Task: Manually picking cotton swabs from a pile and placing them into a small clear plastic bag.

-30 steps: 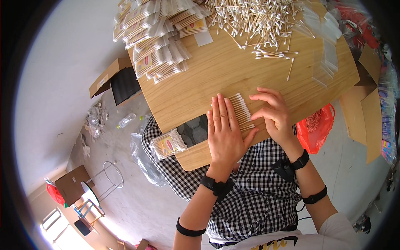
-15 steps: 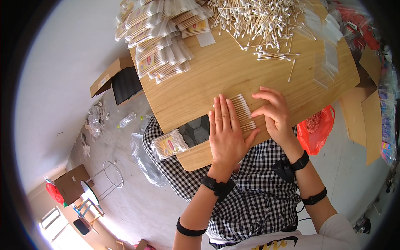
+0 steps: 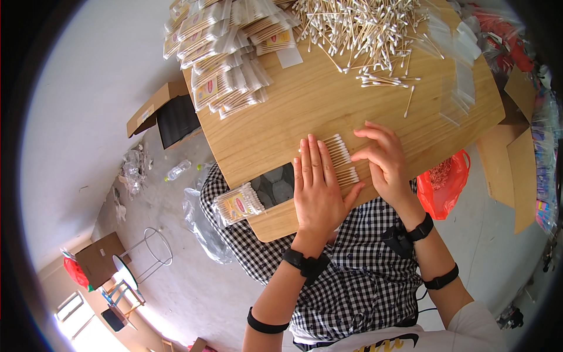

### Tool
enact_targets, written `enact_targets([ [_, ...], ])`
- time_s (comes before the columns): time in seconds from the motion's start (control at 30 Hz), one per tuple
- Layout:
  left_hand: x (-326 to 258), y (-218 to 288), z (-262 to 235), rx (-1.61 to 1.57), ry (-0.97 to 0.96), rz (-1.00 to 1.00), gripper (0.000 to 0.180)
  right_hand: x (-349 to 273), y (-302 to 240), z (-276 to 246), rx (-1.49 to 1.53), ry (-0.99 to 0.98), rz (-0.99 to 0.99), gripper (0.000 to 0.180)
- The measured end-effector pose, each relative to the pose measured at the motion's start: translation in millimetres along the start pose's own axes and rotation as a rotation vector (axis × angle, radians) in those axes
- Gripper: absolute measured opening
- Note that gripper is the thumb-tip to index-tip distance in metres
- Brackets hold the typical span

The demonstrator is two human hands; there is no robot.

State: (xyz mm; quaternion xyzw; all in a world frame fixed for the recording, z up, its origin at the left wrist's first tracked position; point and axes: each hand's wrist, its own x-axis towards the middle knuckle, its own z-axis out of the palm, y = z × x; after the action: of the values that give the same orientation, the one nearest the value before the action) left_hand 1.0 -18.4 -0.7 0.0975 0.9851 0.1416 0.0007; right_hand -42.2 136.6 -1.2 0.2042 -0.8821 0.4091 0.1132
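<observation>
My left hand (image 3: 317,190) lies flat, fingers together, on a neat row of cotton swabs (image 3: 342,158) near the front edge of a round wooden table (image 3: 281,117). My right hand (image 3: 384,161) rests on the right end of the same row, fingers curled, pressing the swabs. A loose heap of cotton swabs (image 3: 358,29) covers the far side of the table. Several filled clear packets of swabs (image 3: 226,53) are piled at the far left. One filled packet (image 3: 238,204) lies at the table's near left edge beside a dark phone (image 3: 275,185).
Empty clear plastic bags (image 3: 460,76) are stacked on the table's right. A red plastic bag (image 3: 444,185) sits on the floor at the right, cardboard pieces (image 3: 516,170) beyond it. An open cardboard box (image 3: 167,114), a plastic bottle (image 3: 177,171) and a wire stool (image 3: 149,252) stand left.
</observation>
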Motion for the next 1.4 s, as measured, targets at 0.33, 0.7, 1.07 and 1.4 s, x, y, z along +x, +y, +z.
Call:
enact_targets([
  [0.33, 0, 0, 0, -0.011, 0.002, 0.000, 0.096, 3, -1, -2, -0.021, -0.028, -0.016, 0.019],
  [0.7, 1, 0, -1, -0.030, 0.003, -0.002, 0.095, 17, 5, 13, 0.068, 0.086, 0.042, 0.024],
  [1.07, 0, 0, 1, -0.031, 0.002, -0.008, 0.096, 15, 4, 12, 0.014, 0.050, 0.024, 0.022],
  [1.4, 0, 0, 0, -0.022, 0.002, -0.005, 0.096, 17, 2, 14, 0.030, 0.089, 0.063, 0.023],
])
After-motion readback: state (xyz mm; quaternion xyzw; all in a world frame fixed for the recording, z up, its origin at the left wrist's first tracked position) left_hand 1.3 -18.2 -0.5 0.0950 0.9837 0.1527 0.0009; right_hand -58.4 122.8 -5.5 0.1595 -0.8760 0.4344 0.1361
